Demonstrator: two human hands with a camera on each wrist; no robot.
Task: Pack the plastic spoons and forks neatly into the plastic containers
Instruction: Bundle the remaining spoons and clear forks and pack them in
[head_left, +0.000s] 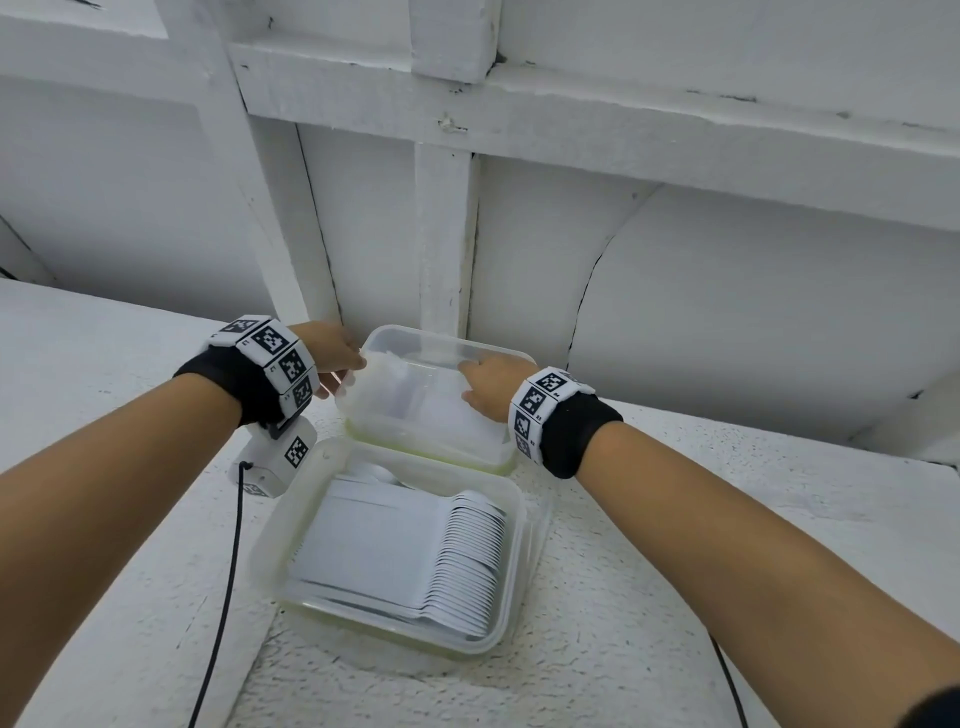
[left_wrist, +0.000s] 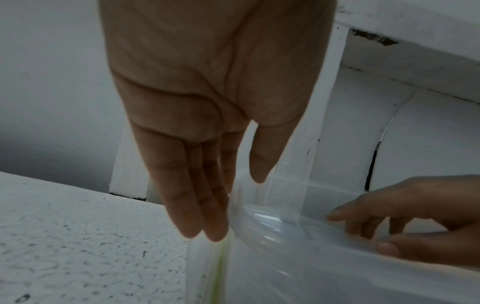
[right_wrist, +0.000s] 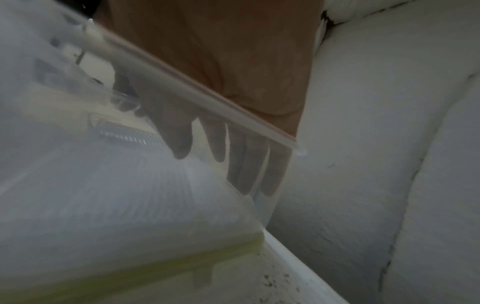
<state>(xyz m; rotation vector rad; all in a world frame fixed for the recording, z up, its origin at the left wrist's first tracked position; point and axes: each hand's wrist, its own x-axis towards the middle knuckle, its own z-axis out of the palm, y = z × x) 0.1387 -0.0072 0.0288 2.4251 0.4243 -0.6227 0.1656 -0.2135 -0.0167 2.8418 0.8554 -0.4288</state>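
Observation:
Two clear plastic containers stand on a white ledge. The near container (head_left: 270, 545) holds a tight row of white plastic spoons (head_left: 467, 561). The far container (head_left: 447, 338) (left_wrist: 285, 257) also holds white cutlery (head_left: 415, 405) (right_wrist: 130, 195), blurred through its wall. My left hand (head_left: 337, 353) (left_wrist: 233, 205) lies with straight fingers against the far container's left wall, thumb at the rim. My right hand (head_left: 488, 384) (left_wrist: 384, 226) (right_wrist: 228, 164) reaches inside the far container from the right, with its fingers down on the cutlery. Whether it holds a piece is hidden.
A white wall with beams (head_left: 447, 234) rises directly behind the far container. The rough white ledge (head_left: 675, 519) extends left and right. A black cable (head_left: 228, 571) hangs from the left wrist camera beside the near container. A yellow-green seal (right_wrist: 182, 261) runs around the far container's base.

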